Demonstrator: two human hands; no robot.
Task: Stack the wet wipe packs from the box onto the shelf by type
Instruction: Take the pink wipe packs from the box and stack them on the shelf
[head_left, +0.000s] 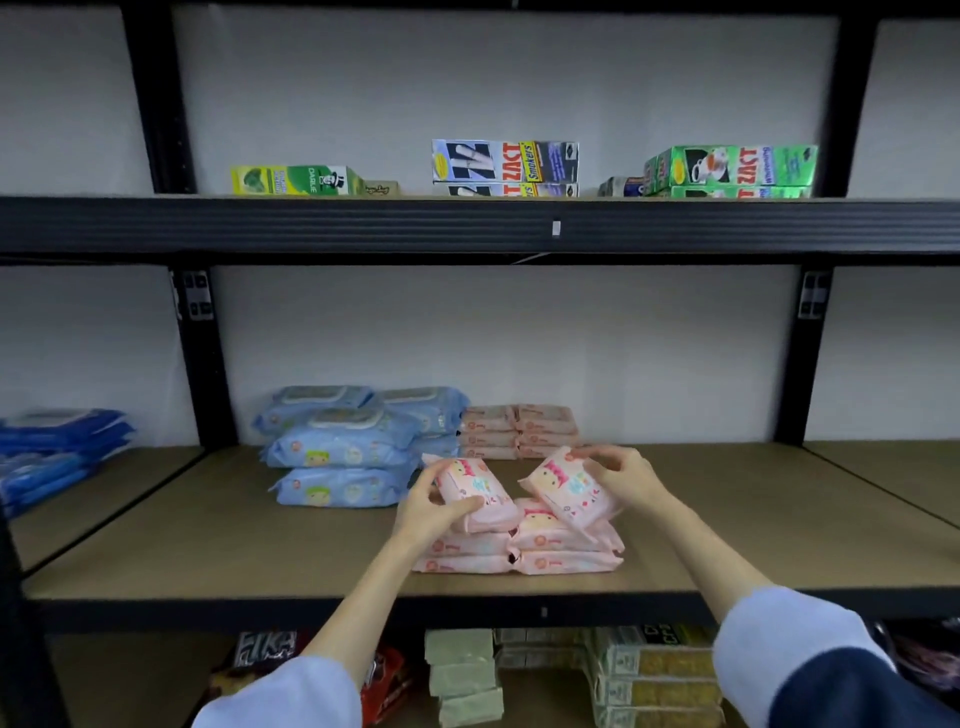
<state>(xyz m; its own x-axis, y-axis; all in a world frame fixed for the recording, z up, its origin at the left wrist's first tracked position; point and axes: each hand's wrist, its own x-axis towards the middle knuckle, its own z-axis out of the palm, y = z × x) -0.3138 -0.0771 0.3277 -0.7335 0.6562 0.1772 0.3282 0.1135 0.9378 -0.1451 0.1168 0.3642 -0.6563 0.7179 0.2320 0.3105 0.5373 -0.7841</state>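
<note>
Fingers (457, 506) of the left hand (431, 512) curl round one pink pack (475, 493), held tilted above the left front pink stack (467, 551). The right hand (623, 480) pinches a second pink pack (569, 491), tilted over the right front stack (569, 551); both hands are closed on their packs. Each front stack shows about two or three packs. Behind, two more pink stacks (519, 431) stand on the shelf (260, 545), four packs apiece as far as shows. Left of them lie about five light-blue packs (343, 447).
</note>
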